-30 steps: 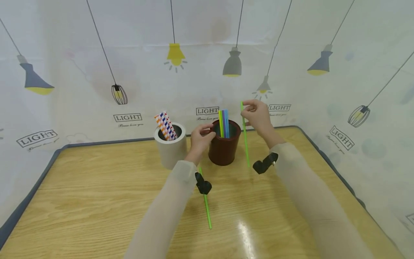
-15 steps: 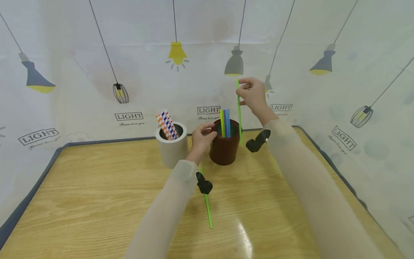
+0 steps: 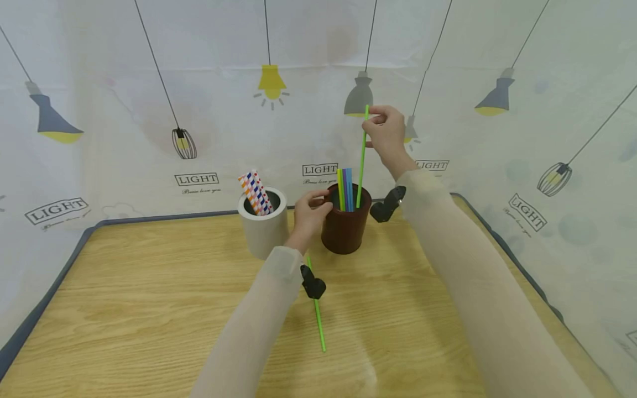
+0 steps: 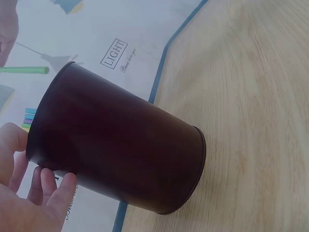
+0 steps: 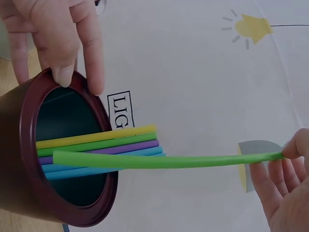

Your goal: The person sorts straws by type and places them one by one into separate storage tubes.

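Observation:
My right hand [image 3: 387,132] pinches a long green drinking straw [image 3: 362,171] near its upper end, above and right of a dark red cup [image 3: 343,232]. In the right wrist view the straw's free end overlaps the cup's mouth. Inside the cup lean several straws [image 5: 140,140], yellow, green, purple and blue. At the cup's left rim my left hand [image 3: 309,213] grips the edge, thumb over the rim and fingers along the outside. The cup stands upright on the table. A second green straw [image 3: 320,326] lies on the wood, partly hidden by the left wrist camera.
Left of the red cup stands a white cup [image 3: 264,237] holding patterned paper straws [image 3: 256,192], with spots and checks. The wooden table [image 3: 149,293] ends at a dark blue edge, where a wall sheet printed with lamps rises behind and at both sides.
My right hand has risen and moved left with the green straw, bringing its lower end from beside the red cup to its mouth. The left hand stays at the rim.

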`<action>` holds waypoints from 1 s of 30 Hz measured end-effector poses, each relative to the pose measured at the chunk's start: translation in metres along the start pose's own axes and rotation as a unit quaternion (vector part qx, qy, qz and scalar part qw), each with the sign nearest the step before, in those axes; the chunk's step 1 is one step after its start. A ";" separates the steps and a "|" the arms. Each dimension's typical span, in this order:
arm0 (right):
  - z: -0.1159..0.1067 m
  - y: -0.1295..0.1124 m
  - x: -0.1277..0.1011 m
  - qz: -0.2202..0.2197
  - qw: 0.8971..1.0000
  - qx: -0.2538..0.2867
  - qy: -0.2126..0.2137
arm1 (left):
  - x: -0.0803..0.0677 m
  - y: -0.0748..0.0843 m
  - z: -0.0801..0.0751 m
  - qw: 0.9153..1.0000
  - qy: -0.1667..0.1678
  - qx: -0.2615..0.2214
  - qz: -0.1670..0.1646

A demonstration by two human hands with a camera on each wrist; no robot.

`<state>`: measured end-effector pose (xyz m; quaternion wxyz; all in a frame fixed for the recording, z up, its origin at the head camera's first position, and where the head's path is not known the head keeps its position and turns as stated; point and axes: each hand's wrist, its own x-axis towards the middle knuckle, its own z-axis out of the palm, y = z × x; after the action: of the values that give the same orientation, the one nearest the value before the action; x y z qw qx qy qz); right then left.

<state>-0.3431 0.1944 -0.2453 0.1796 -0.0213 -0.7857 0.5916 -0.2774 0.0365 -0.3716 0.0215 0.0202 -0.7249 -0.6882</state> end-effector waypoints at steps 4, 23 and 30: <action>0.000 0.007 0.000 0.006 1.000 0.005 0.003 | 0.000 -0.001 0.000 1.000 0.003 0.002 0.003; -0.004 0.064 -0.015 0.007 0.998 -0.017 -0.057 | 0.002 -0.001 0.004 1.000 -0.006 0.007 0.008; 0.000 0.077 -0.025 -0.015 0.995 -0.021 -0.096 | 0.001 0.001 0.005 1.000 -0.002 0.007 -0.001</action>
<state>-0.3339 0.2116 -0.3241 0.1119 0.0431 -0.8117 0.5716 -0.2782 0.0411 -0.3712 0.0191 0.0197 -0.7294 -0.6835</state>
